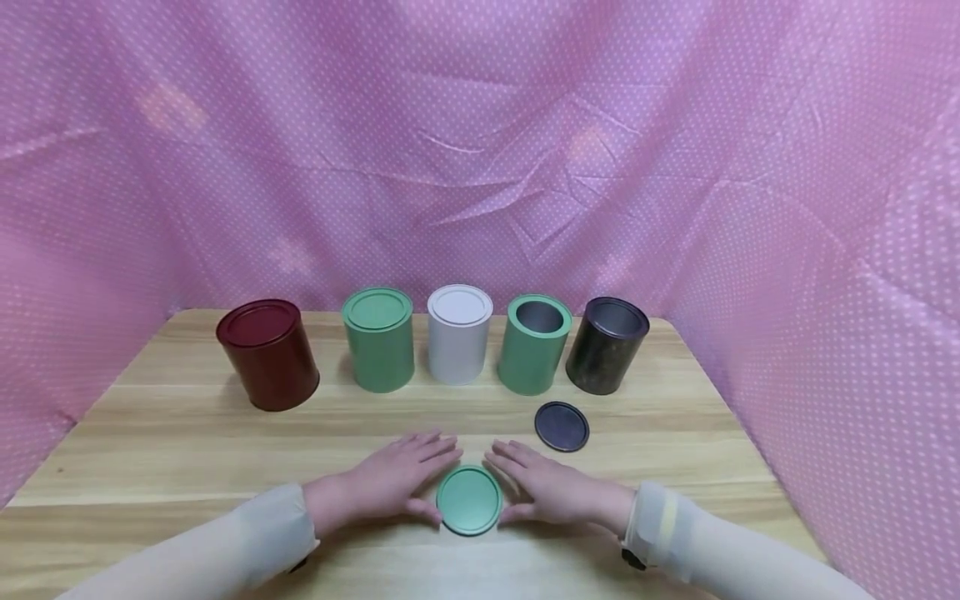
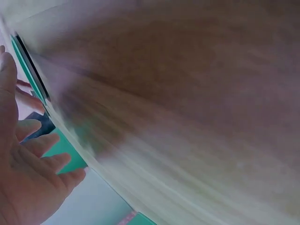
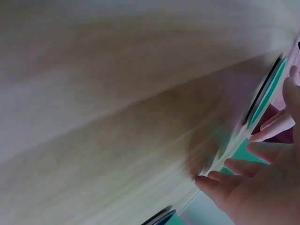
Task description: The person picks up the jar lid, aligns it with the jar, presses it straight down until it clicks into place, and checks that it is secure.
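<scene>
A round green lid (image 1: pixel 469 500), equally broad along every axis, lies flat, its face upward, at the lower centre of the frame between a left hand (image 1: pixel 393 479) and a right hand (image 1: pixel 551 483), fingers straight, thumbs spread wide; thumb contact is hard to judge. Wood-grained table (image 1: pixel 150 433) below; pink dotted cloth (image 1: pixel 480 125) fills the upper frame.

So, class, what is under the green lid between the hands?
The wrist views show a dark edge under the green lid, perhaps shadow; the wooden table surrounds the lid. What lies beneath its middle is covered from view.
</scene>
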A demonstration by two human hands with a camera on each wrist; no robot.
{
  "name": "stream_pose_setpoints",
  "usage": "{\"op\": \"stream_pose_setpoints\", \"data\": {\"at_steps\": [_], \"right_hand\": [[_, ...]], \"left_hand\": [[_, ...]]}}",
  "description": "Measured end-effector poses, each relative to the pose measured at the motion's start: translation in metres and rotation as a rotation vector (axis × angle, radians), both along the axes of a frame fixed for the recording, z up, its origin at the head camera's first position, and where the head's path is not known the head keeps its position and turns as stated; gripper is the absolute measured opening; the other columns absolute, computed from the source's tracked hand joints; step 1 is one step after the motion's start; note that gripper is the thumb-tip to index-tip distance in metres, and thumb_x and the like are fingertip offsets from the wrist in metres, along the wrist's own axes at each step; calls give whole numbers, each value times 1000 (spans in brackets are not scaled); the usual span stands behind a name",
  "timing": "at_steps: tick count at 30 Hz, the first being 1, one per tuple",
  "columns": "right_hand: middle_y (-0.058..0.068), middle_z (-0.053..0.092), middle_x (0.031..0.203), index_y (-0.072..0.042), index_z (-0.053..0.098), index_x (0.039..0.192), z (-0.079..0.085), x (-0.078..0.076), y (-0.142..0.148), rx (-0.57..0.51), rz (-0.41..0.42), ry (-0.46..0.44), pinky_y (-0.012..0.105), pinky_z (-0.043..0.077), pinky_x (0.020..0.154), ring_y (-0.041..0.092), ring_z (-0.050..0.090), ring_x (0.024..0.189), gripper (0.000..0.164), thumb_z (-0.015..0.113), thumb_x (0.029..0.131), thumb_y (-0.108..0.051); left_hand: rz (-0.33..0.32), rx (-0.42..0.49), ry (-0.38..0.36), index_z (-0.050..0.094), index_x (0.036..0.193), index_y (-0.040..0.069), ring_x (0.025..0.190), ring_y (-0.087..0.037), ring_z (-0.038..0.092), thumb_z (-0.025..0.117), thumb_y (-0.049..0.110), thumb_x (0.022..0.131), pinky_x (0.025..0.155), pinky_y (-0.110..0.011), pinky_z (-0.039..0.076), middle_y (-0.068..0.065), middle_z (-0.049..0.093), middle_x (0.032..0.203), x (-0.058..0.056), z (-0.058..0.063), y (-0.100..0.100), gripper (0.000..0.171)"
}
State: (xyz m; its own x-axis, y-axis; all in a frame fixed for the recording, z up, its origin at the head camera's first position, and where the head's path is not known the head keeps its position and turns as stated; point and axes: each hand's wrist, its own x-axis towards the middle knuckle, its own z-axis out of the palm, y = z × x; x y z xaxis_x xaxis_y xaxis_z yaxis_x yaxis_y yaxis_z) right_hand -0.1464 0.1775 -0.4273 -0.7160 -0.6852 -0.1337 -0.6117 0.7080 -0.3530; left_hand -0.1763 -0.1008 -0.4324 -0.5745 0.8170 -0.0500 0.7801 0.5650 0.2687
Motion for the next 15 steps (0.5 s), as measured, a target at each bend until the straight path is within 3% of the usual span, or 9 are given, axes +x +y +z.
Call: {"op": "stream_pose_setpoints", "data": {"at_steps": [6,15], "right_hand": [[15,30,157,-12,34,151,-4,1,-2,13,-15,-14,52,31,115,37,28,144,81,67,86,-49],[17,34,154,-9,37,148,-7,5,-5,22,-14,26,54,31,114,41,29,142,81,70,85,-46]], "left_hand": [[3,-19,-25,40,148,12,144,-35,30,61,64,81,114,-55,29,-13,36,155,1,-5,0,88],[6,-28,-23,40,147,8,142,-36,32,62,63,81,112,-56,33,-15,37,153,5,-4,1,88]]}}
